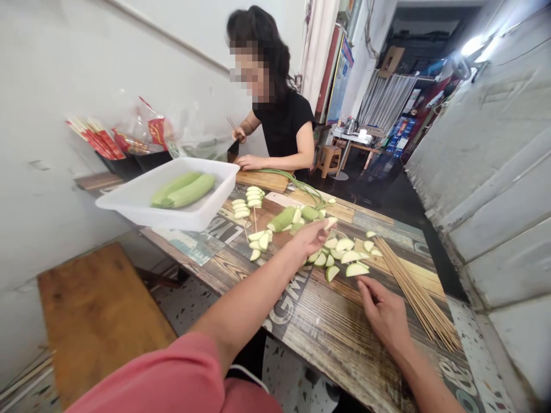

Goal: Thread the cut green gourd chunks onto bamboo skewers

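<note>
Head view: left hand [313, 236] holds one slice [331, 222], one tub [172, 219] two squashes [193, 191].

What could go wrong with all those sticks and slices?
The tan bundle of thin wooden skewers lies with one end near the wood-patterned table's edge, so a bump from the right hand might scatter them.
The white, rectangular plastic tub seems to jut past the edge; if knocked, it might tip.
The left hand pinches a pale, thin vegetable slice, which could slip and fall.
</note>
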Demonstrator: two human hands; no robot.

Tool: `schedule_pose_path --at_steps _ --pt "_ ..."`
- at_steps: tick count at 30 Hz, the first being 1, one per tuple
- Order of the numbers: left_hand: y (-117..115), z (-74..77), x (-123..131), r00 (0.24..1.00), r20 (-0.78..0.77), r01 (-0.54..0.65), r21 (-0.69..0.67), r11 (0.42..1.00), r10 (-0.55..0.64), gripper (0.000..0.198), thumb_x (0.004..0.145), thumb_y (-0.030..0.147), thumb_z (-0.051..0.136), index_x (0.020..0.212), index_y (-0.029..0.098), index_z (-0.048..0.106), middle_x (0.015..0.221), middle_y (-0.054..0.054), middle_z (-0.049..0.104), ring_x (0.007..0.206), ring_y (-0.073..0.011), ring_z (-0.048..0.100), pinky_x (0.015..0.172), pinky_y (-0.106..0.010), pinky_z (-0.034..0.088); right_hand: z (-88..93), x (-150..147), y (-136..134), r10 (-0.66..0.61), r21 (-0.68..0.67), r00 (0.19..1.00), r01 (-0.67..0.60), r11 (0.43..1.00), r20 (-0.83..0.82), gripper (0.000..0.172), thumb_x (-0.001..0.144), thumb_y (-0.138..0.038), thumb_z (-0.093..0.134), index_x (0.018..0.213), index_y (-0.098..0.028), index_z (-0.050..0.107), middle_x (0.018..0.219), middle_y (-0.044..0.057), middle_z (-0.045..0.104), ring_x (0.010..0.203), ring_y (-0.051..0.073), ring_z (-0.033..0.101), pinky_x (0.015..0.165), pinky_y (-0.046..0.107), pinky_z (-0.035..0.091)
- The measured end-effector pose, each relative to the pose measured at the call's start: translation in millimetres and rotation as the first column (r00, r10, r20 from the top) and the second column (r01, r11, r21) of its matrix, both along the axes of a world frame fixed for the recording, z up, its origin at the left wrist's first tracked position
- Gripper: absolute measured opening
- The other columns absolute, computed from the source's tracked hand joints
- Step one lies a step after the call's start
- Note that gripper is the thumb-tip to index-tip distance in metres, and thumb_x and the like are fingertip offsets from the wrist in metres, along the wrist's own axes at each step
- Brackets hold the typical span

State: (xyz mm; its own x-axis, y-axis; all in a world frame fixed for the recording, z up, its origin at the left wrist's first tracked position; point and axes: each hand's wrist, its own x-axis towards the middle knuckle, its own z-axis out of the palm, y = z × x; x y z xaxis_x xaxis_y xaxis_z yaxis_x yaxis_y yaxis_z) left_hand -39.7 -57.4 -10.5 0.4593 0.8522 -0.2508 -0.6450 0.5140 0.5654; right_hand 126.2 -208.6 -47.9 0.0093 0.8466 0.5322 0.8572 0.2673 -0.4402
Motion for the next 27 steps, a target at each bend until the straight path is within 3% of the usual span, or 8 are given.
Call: schedule_pose_path --at_steps 10,20,27 --pt "6.1 -5.2 0.8 0.999 -0.032 -0.024 0.036 0.999 0.025 0.005 0.078 0.007 0.056 0.075 0.005 0.060 0.075 -0.009 0.063 0.042 0.0007 0.042 0.030 -0.007 0.023 0.5 -4.1 -1.8 0.015 -0.019 0.999 -0.014 1.000 0.049 0.026 0.085 -0.032 0.046 0.093 -0.018 0.066 0.087 0.005 0.071 0.071 0.016 0.067 0.062 0.022 0.050" --pt "0.6 1.5 -0.4 0.996 -0.077 -0.029 0.059 0.998 0.034 0.003 0.073 0.007 0.063 0.074 0.006 0.060 0.073 -0.008 0.062 0.040 0.0025 0.036 0.031 -0.007 0.020 1.5 -4.2 -1.7 -0.001 -0.036 0.999 0.003 0.999 0.044 0.029 0.086 -0.033 0.043 0.094 -0.017 0.067 0.085 0.005 0.071 0.068 0.016 0.067 0.061 0.023 0.050" --pt "-1.1 3.8 0.7 0.993 -0.114 -0.028 0.089 0.996 0.038 0.003 0.075 0.006 0.058 0.073 0.006 0.059 0.072 -0.008 0.062 0.039 0.0026 0.034 0.031 -0.007 0.017 -0.2 -4.7 -2.3 -0.014 -0.013 0.998 0.015 1.000 0.068 0.031 0.086 -0.034 0.043 0.093 -0.016 0.067 0.084 0.007 0.071 0.064 0.016 0.066 0.059 0.023 0.050"
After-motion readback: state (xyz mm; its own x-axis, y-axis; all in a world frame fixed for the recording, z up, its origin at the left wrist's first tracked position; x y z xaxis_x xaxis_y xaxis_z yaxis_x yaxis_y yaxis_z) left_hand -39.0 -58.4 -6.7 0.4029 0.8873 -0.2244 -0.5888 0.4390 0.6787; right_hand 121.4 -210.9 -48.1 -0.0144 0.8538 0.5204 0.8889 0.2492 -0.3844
